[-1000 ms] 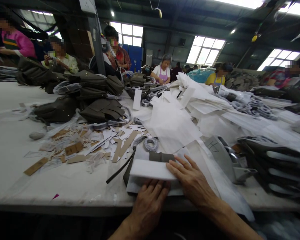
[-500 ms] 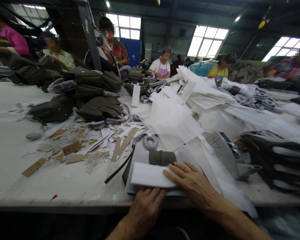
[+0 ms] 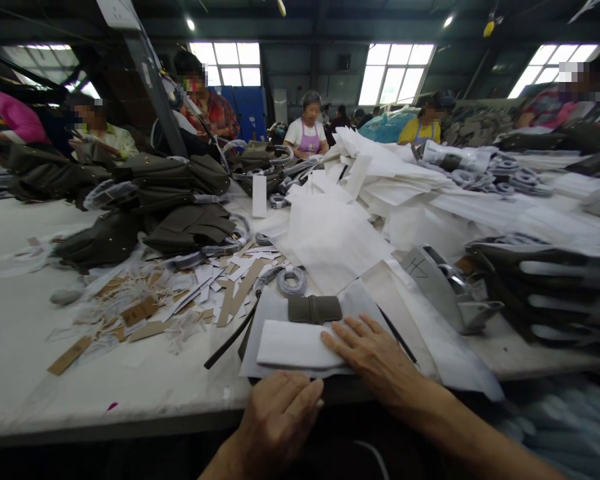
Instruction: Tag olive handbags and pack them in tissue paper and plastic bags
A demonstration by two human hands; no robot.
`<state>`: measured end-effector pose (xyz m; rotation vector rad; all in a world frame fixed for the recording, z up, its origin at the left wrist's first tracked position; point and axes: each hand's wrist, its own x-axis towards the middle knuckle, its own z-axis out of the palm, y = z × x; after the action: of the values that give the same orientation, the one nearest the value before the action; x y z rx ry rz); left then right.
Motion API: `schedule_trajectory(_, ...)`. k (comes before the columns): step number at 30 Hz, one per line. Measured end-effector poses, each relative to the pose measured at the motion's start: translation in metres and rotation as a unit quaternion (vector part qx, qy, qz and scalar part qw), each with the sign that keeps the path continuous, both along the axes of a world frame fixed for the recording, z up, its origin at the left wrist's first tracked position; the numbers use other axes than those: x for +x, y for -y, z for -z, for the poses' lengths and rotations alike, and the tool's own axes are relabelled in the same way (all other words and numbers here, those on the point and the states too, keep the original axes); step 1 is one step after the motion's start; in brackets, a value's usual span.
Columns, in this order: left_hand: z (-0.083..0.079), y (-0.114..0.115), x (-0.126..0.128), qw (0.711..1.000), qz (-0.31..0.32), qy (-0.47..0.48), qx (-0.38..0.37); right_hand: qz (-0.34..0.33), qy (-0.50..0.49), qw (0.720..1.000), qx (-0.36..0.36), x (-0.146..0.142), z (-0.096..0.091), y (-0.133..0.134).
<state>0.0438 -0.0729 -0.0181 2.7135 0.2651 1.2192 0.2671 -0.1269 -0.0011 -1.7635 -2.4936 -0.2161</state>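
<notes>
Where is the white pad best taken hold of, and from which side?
The white pad is probably best pinched at its left end, coming from the left: it lies flat, long from side to side, that end is uncovered, and the right grip covers the other end.

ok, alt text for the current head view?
The right hand lies partly on a white pad on a cluttered table; the left hand is curled at the near edge. Dark bag-like items are heaped to the left, white sheets piled beyond, people in the background.
</notes>
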Motion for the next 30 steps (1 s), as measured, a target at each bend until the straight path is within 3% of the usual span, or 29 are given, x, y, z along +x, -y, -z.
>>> schedule_trajectory(2, -0.019, -0.007, 0.007, 1.000, -0.020, -0.019, 0.009, -0.002, -0.003, 1.000, 0.005, 0.001, 0.002, 0.000)
schedule_trajectory(4, -0.023, -0.020, 0.019, 0.992, -0.083, -0.086, 0.041, 0.006, -0.008, 1.000, 0.000, 0.003, 0.005, -0.001)
schedule_trajectory(8, 0.014, -0.043, 0.036, 0.963, -0.135, -0.223, 0.064, 0.013, -0.020, 0.999, -0.041, 0.005, -0.001, 0.002)
schedule_trajectory(11, 0.042, -0.047, 0.037, 0.950, -0.149, -0.270, 0.050, 0.001, -0.056, 0.996, -0.076, 0.001, -0.009, 0.011)
schedule_trajectory(14, 0.049, -0.046, 0.035, 0.947, -0.156, -0.279, 0.041, 0.004, -0.091, 0.993, -0.076, -0.010, -0.002, 0.019)
schedule_trajectory(18, 0.044, -0.043, 0.036, 0.948, -0.176, -0.261, 0.045, 0.049, -0.082, 0.995, -0.022, -0.020, 0.034, 0.022)
schedule_trajectory(22, 0.044, -0.031, 0.028, 0.963, -0.137, -0.205, 0.110, 0.069, -0.081, 0.994, 0.016, -0.021, 0.058, 0.023)
schedule_trajectory(24, 0.048, -0.022, 0.022, 0.961, -0.129, -0.199, 0.144, 0.065, -0.087, 0.994, 0.020, -0.020, 0.058, 0.023)
schedule_trajectory(30, 0.061, -0.007, 0.021, 0.927, -0.184, -0.230, 0.231, 0.036, -0.078, 0.996, 0.002, -0.013, 0.042, 0.024)
